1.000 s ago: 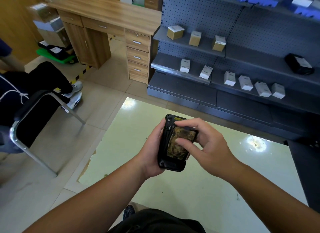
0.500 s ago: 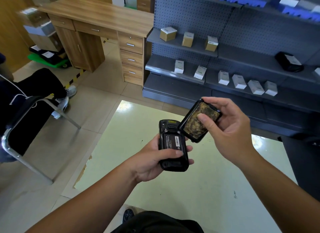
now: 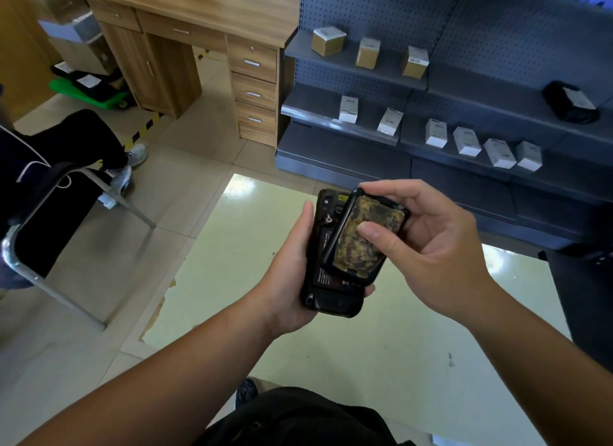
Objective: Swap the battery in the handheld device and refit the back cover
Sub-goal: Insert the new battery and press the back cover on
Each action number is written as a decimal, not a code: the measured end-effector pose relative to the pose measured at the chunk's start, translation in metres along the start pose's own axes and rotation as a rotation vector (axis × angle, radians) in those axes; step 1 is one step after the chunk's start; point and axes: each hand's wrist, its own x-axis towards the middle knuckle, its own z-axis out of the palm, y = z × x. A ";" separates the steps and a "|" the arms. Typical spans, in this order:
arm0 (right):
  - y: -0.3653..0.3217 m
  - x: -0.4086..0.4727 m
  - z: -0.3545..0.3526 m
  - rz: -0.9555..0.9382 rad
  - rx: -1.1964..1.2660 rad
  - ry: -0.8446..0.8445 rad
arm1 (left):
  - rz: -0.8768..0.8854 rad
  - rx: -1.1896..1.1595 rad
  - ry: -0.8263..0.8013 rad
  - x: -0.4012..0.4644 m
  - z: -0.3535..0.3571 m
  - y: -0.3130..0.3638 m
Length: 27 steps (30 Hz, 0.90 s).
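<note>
Above a pale green tabletop (image 3: 381, 372), in the middle of the view, both hands meet around a black handheld device (image 3: 326, 281). The left hand (image 3: 288, 279) cradles the device from its left side and beneath, thumb lying up along the left edge, fingers wrapped under it so that a fingertip shows past the right edge near the lower end. The device lies with its back up and its length running away from the person; its back is uncovered, and a dark labelled battery (image 3: 326, 246) shows in the bay, mostly hidden.

The right hand (image 3: 434, 249) pinches the back cover (image 3: 360, 239), thumb pressed on the cover's mottled yellow-brown face and the fingers curled round its far and right edges. The cover sits over the upper right part of the device, tilted and skewed so that its left edge lies over the open back while its right side overhangs the device. Whether it touches the device along that edge I cannot tell.

Beyond the tabletop stand grey metal shelves (image 3: 414, 80) with small white and brown boxes, and a wooden desk (image 3: 199, 17) with drawers. At left another person sits on a metal-framed chair (image 3: 39, 246) on the tiled floor.
</note>
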 end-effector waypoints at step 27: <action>-0.004 0.008 0.006 0.020 -0.110 -0.226 | 0.010 -0.140 0.059 -0.002 0.001 0.004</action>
